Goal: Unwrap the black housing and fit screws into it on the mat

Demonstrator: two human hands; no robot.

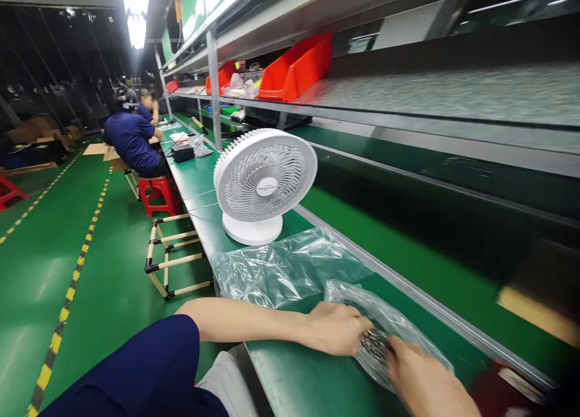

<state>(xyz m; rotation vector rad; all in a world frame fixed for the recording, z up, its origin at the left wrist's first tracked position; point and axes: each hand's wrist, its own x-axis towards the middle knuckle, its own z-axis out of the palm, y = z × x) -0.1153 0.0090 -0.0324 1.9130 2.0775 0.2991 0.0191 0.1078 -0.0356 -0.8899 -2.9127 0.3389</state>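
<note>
A clear plastic bag point(399, 311) lies on the green bench with a heap of small metal parts point(373, 343), which look like screws. My left hand point(339, 327) is closed on the bag at the left side of the heap. On the other side, my right hand point(423, 374) has its fingers curled together against the parts. It is blurred by motion, and a dark spot shows at its fingertips, so what it pinches cannot be made out. Beyond the hands, a flat clear plastic sheet or bag point(285, 269) is spread before a white desk fan point(266, 184) standing upright, its head tilted upward.
A metal rail point(408, 293) runs along the bench's far side. Above it, a shelf point(408, 112) carries red bins point(296, 69). A pipe frame point(174, 257) stands left of the bench. Farther along, a person in blue point(131, 133) sits on a red stool point(158, 194).
</note>
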